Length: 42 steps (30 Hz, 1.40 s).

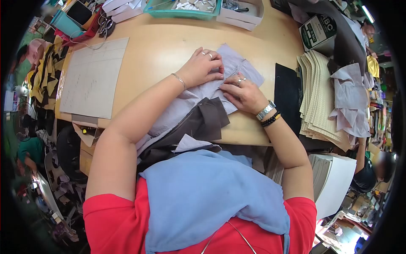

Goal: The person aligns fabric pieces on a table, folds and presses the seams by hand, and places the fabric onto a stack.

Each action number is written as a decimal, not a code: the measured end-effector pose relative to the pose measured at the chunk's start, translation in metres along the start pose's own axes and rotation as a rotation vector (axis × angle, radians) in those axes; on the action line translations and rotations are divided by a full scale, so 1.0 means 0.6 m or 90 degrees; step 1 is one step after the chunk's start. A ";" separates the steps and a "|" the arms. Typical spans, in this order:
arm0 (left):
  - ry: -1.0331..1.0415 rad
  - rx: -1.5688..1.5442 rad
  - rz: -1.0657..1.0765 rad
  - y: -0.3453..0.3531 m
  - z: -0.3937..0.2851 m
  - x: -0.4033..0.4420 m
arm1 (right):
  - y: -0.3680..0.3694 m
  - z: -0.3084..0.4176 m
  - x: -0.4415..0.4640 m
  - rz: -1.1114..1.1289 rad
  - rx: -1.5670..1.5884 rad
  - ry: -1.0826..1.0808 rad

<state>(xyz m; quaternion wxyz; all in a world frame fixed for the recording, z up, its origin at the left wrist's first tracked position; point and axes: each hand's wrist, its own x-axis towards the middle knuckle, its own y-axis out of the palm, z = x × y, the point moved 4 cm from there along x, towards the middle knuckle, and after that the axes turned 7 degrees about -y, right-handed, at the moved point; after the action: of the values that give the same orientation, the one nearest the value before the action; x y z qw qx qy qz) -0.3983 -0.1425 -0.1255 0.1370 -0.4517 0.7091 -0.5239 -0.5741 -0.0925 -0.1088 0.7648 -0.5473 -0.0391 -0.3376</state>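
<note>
A piece of pale lilac-grey fabric (240,63) lies creased on the wooden table in front of me, stretching back toward my lap. My left hand (201,67) has its fingers curled down in a pinch on this cloth. Close to its right, my right hand (244,94) also grips the cloth with bent fingers, near a seam or fold between the two hands. Dark brown fabric (201,122) lies below, partly over the lilac cloth, and hangs at the table's front edge. My fingertips partly hide what they hold.
A teal tray (182,16) of small white pieces and a white box (245,23) stand at the back. A marked paper sheet (93,78) lies left. At right are a black board (287,99), stacked cream sheets (317,99) and an ABC-labelled container (318,33).
</note>
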 end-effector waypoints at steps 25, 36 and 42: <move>-0.143 -0.031 0.005 -0.062 -0.102 -0.149 | 0.007 0.027 -0.001 0.183 -0.128 0.018; -0.119 0.009 -0.010 -0.057 -0.100 -0.152 | 0.013 0.040 0.013 0.191 -0.080 0.008; -0.093 -0.051 -0.037 -0.050 -0.088 -0.155 | 0.004 0.051 0.028 0.227 -0.020 0.072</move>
<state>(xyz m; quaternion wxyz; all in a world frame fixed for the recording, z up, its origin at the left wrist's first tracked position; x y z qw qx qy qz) -0.3671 -0.0380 -0.1036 0.1547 -0.5140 0.7044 -0.4645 -0.5507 -0.0737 -0.0914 0.8048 -0.5377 0.1067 -0.2276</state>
